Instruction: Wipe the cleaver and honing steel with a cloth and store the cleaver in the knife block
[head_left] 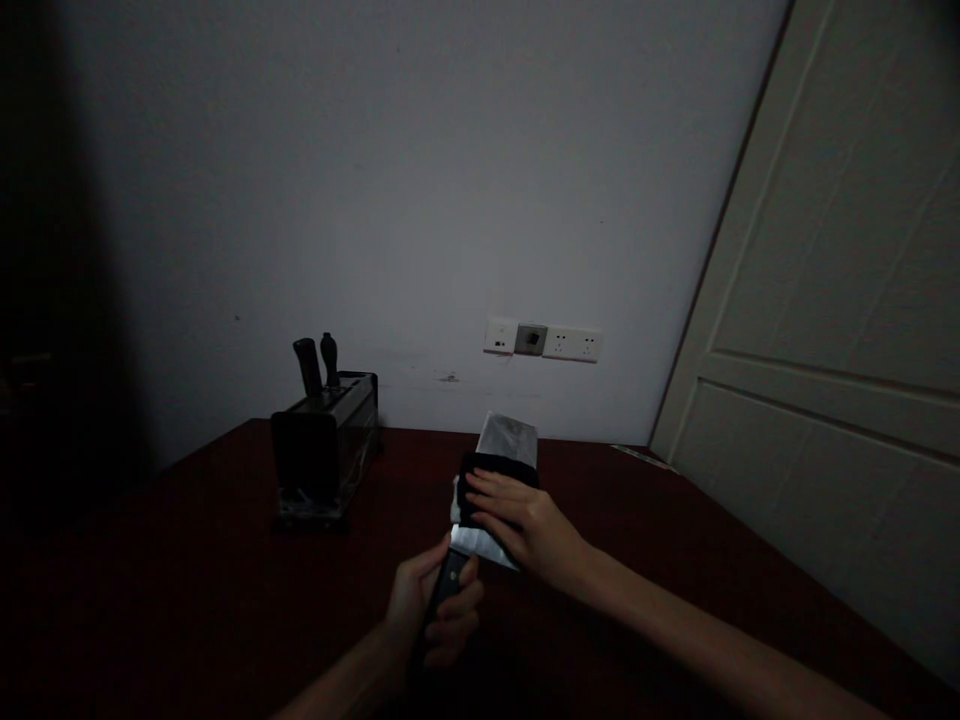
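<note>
**Firm grip, flat fingers**

The left hand (409, 596) grips the cleaver (508, 436) above the table (225, 590), blade toward the back edge; the right hand (537, 528) holds a black cloth (495, 463) across it. Safest: stroke spine-to-edge, fingertips clear.

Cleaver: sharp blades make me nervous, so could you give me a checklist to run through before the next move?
1. Handle in hand: ok, the left hand is wrapped around it.
2. Right hand on the cloth: ok, its fingers lie over the black fabric.
3. Blade fully covered: not ok, it shows bare beyond the cloth and again near the handle.
4. Right hand clear of the cutting edge: cannot tell, hand and cloth hide that side.
5. Knife block upright and apart from both hands: ok, it stands off to the left.
</note>
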